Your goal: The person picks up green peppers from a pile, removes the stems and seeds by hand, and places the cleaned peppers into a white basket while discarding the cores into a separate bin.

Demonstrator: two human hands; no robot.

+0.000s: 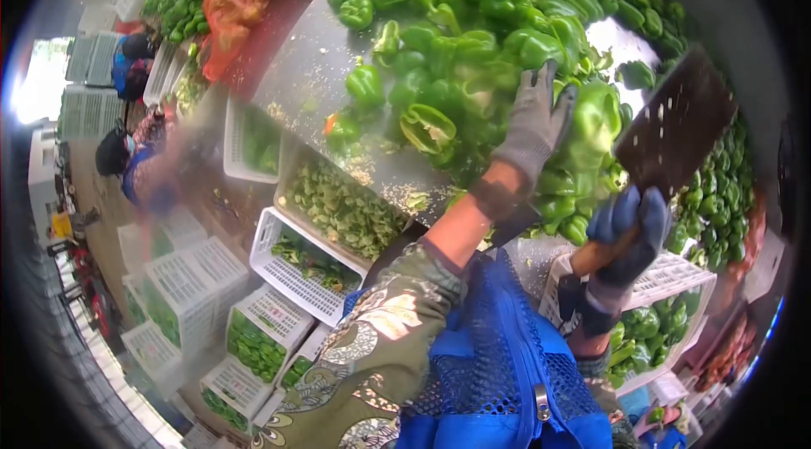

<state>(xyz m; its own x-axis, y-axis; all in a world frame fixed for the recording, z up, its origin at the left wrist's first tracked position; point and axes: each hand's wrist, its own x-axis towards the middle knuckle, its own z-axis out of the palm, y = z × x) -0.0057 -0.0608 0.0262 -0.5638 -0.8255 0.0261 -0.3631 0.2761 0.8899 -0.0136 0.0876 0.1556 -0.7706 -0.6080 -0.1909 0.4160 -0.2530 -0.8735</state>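
My left hand [536, 119], in a grey knit glove, reaches onto a heap of green bell peppers [456, 60]. Its fingers are stretched out and rest on the peppers, with nothing gripped. To the right, my right hand [629, 229], in a dark blue glove, is wrapped round the wooden handle of a cleaver [676, 119]. The broad dark blade points up and away, flecked with pale seeds, above the right side of the heap. One halved pepper [428, 128] lies cut side up left of my left hand. Seeds are scattered over the metal table [296, 69].
A crate of pepper scraps [342, 208] and a white crate [308, 267] stand at the table's left edge. Another white crate [659, 322] holds peppers below my right hand. Stacked crates [194, 288] and two people [139, 153] are farther left. An orange mesh sack [245, 1] lies beyond.
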